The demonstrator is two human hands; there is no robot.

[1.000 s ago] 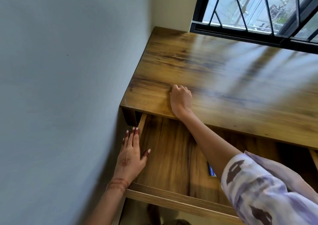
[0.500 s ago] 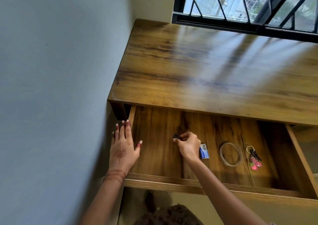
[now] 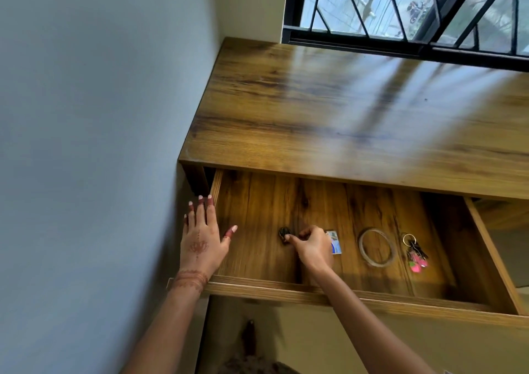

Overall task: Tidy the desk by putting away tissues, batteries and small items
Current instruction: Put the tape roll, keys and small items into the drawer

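Single head-worn view, steeply downward and close over the open drawer (image 3: 329,293) and desk (image 3: 343,110).

Left hand (image 3: 201,244): you carry a henna motif (image 3: 198,246) on its back; it is a lotus-like flower with a thin stem line running toward the wrist
Fingertips (image 3: 201,202): yours on that hand are capped in a reddish-brown henna stain; the thumb wears the same stain just below its nail
Nails (image 3: 234,227): a pale, whitish-pink finish on your left hand
Wrist: a henna band (image 3: 190,279) wraps your left wrist; it is built of several fine patterned rows
Right hand (image 3: 313,246): its nails are hidden, so their finish cannot be told
Forearms (image 3: 372,330): both of yours show bare down to the lower edge of the view
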